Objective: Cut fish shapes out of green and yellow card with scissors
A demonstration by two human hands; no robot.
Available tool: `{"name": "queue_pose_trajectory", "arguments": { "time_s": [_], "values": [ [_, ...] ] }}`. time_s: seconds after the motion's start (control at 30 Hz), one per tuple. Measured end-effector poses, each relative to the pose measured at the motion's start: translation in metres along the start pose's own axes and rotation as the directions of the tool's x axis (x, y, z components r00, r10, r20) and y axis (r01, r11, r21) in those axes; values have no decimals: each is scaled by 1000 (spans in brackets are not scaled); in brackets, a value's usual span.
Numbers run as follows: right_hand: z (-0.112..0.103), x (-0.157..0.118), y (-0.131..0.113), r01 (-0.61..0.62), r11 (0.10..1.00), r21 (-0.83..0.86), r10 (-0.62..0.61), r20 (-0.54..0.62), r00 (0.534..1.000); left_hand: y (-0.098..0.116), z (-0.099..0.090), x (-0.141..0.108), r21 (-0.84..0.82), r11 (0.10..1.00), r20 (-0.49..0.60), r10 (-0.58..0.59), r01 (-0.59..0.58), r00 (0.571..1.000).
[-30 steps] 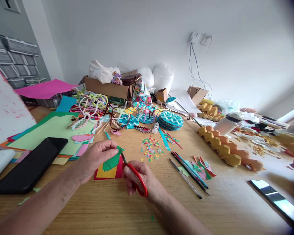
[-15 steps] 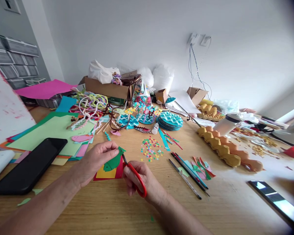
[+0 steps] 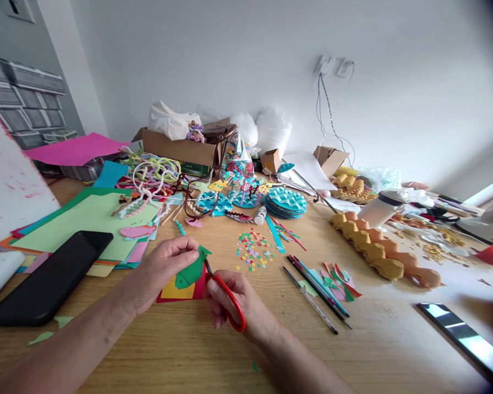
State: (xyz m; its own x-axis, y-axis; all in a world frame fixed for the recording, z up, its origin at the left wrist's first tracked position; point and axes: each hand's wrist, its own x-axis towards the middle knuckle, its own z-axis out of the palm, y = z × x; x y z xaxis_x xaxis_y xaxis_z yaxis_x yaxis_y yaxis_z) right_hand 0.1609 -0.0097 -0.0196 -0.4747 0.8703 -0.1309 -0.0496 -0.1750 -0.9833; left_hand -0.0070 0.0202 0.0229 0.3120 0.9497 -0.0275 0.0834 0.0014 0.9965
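Curved green paper fish [image 3: 190, 273] — red-looped scissors [image 3: 231, 298] alongside.

The paper fish [image 3: 190, 273] is green, dark-lined — the scissors [image 3: 231, 298] red-handled — the confetti [image 3: 253, 247] red, yellow and green.

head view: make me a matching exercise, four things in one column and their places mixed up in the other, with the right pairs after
Things:
1. green paper fish
2. scissors
3. pink paper fish
4. confetti

Places:
A. on the paper stack
B. scattered on the table
C. in the right hand
D. in the left hand

Pairs: 1-D, 2-C, 3-A, 4-B
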Motion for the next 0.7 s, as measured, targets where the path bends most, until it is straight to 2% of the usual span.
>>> {"name": "queue_pose_trajectory", "arguments": {
  "time_s": [0.37, 0.7],
  "values": [
    [2, -1, -4, 12, 1000, -14, -12, -11, 1000, 3, 3, -2, -40, 999, -6, -8, 8, 1000],
    [1, -1, -3, 13, 999, -44, -13, -2, 1000, -3, 1, 0, -38, 999, 6, 6, -6, 1000]
  ]
}}
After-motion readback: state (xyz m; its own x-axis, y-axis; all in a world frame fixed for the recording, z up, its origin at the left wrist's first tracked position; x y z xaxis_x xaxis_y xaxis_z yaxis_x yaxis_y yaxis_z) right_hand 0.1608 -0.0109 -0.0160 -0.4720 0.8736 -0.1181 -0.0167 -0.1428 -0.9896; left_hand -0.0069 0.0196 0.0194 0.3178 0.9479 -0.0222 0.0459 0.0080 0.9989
